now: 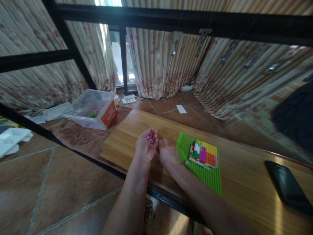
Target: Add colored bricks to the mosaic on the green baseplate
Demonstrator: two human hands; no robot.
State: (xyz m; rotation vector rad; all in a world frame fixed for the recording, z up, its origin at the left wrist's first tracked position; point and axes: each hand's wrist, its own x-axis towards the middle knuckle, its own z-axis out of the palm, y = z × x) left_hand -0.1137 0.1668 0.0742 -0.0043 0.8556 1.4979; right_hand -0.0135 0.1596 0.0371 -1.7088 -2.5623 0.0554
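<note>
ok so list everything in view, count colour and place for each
table: 1, wood-brown, under the hands
baseplate: 1, green, on the table
build: 1, multicoloured, on the baseplate
loose brick: 1, pink, beside the build
phone: 1, black, table's right end
floor: 1, brown tile, all around
mat: 1, brown, on the floor, left
bin: 1, clear with orange label, on the mat
bits: uncountable, green and pink, in the bin
papers: several, mostly white, on the floor
tray: 1, white, far left
curtains: several, striped, background
frame: 1, black, top and left
clips: about five, silvery, below the frame's top bar
pink bricks: several, pink, in the left palm
left hand: 1, bare, cupped
right hand: 1, bare, beside the left
</note>
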